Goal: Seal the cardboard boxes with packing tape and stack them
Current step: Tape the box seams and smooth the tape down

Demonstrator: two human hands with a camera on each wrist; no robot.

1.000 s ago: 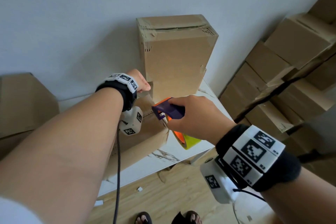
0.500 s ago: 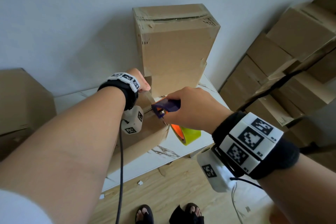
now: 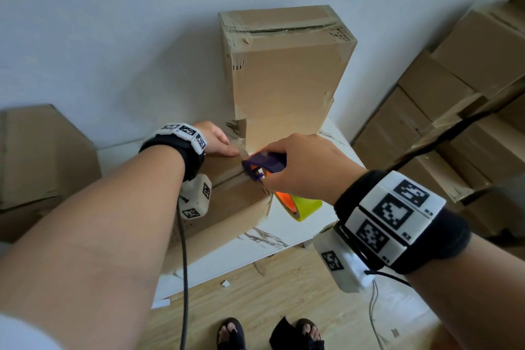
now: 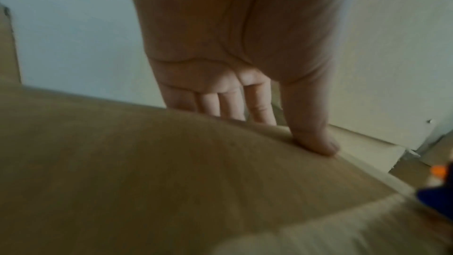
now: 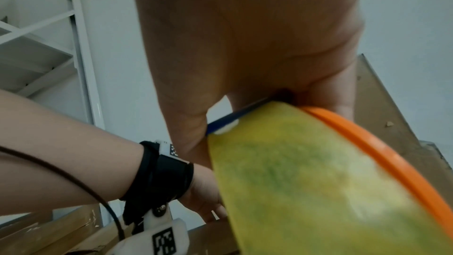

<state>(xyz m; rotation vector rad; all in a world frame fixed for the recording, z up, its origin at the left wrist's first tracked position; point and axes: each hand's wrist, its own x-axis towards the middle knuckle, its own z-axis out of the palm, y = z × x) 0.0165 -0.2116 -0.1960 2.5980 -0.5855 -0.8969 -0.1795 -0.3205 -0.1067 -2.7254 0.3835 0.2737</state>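
Note:
A low cardboard box [image 3: 227, 207] lies on the white table [image 3: 272, 247], with tape along its top seam. My left hand [image 3: 216, 138] rests at the box's far edge [image 4: 171, 162], thumb [image 4: 316, 141] pressed on top and fingers straight down the far side. My right hand [image 3: 306, 167] grips the purple tape dispenser [image 3: 262, 163] at the near end of the seam; its yellow-green tape roll [image 3: 305, 206] on an orange core [image 5: 382, 150] hangs off the box's right end. A tall taped box [image 3: 287, 71] stands just behind.
Several cardboard boxes [image 3: 454, 111] are piled at the right against the wall. Another box [image 3: 39, 156] sits at the left. A white shelf frame [image 5: 49, 46] shows in the right wrist view. Wooden floor [image 3: 284, 298] and the person's sandalled feet lie below the table's edge.
My right hand has moved the dispenser up onto the box's top seam, closer to the left hand. The left hand has stayed at the far edge.

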